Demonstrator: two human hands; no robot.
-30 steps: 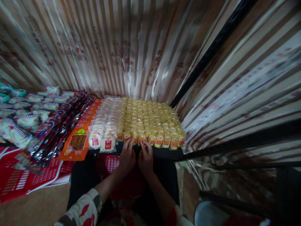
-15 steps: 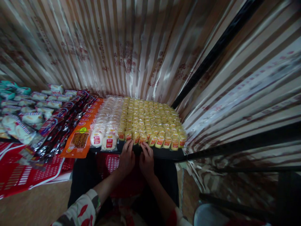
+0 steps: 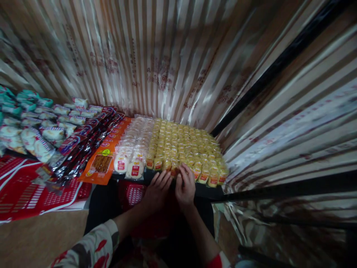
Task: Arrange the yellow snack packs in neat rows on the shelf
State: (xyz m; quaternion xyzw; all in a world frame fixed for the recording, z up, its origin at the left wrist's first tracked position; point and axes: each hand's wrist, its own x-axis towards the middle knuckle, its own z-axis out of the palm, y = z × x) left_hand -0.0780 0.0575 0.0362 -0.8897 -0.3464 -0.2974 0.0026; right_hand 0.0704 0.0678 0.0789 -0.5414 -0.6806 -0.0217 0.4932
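yellow packets (image 3: 187,148) stand in rows on the black shelf (image 3: 206,191), just right of white packets (image 3: 135,145). the right hand (image 3: 186,189) bends its fingers at the front row, the left hand (image 3: 157,189) lies loosely half-spread beside; whether either grips one, i can't tell.

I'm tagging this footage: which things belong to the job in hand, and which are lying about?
Job in hand:
yellow packets, front row
right hand, fingertips at that row
left hand, alongside

Lying about:
orange packet
white round packets
dark red packets
green packets
red basket
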